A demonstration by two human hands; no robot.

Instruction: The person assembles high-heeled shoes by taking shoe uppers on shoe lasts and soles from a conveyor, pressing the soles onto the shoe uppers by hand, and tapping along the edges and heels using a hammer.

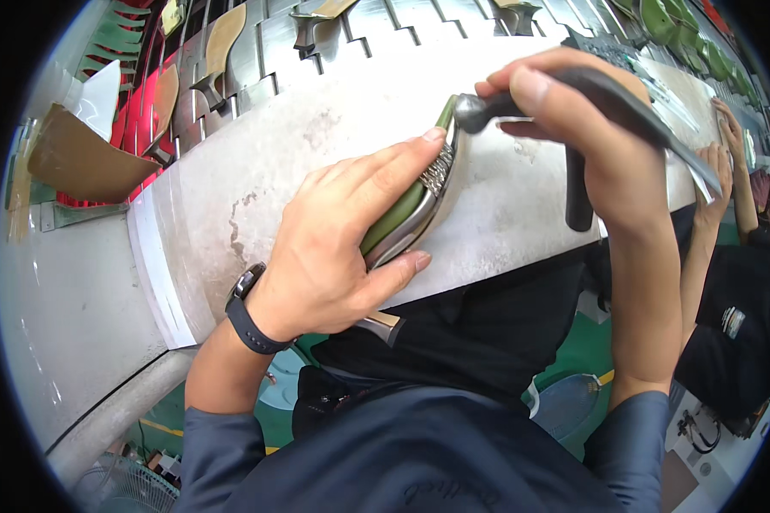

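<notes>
My left hand (pixel 342 227) is wrapped around a green shoe (pixel 395 224) with a sparkling beaded ornament (pixel 437 171) and a greyish edge. The shoe lies tilted on its side against the pale worktop, and my palm hides much of it. My right hand (pixel 586 107) grips a dark two-handled tool (pixel 577 192), somewhat blurred, that looks like pincers. Its rounded metal head (pixel 469 113) meets the far tip of the shoe, touching or very close. Below my left wrist, a brown-and-grey end piece (pixel 382 327) sticks out past the worktop edge; its kind is unclear.
The pale, stained worktop (pixel 274 184) runs across in front of me. Beyond it, a slatted metal conveyor (pixel 291 68) carries tan sole pieces (pixel 224 47). A curved brown sheet (pixel 90 158) stands at left. Green shoe parts (pixel 672 38) lie far right, near another person's hands (pixel 714 171).
</notes>
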